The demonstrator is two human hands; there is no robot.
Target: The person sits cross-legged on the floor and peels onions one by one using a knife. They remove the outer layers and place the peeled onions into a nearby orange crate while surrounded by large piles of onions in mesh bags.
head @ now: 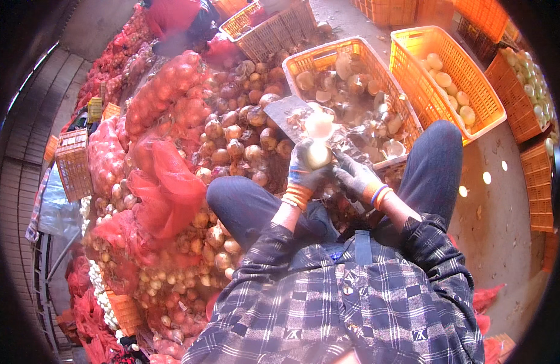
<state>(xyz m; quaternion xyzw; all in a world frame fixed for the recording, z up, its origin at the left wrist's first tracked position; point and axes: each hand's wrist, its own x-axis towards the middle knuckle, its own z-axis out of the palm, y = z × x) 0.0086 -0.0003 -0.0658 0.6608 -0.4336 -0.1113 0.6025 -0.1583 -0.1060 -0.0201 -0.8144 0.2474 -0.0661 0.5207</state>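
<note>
My left hand (301, 170), in a grey-coated work glove with an orange cuff, grips a pale peeled onion (319, 156). My right hand (356, 176), gloved alike, is close against the onion's right side with its fingers bent. Whether it holds a small tool is hidden. Just beyond the onion lies a brightly sunlit pale round thing (319, 125), probably another onion, beside a flat grey board (283, 113). The board sits at the near left edge of an orange plastic crate (370, 43) with onion skins and scraps inside.
Unpeeled onions (235, 149) are heaped left of my knees, among red mesh sacks (164, 86). Right of the scrap crate stands an orange crate (487, 98) holding peeled onions (442, 79). More filled crates (512, 86) line the far right. A person in red (173, 16) is at the upper left.
</note>
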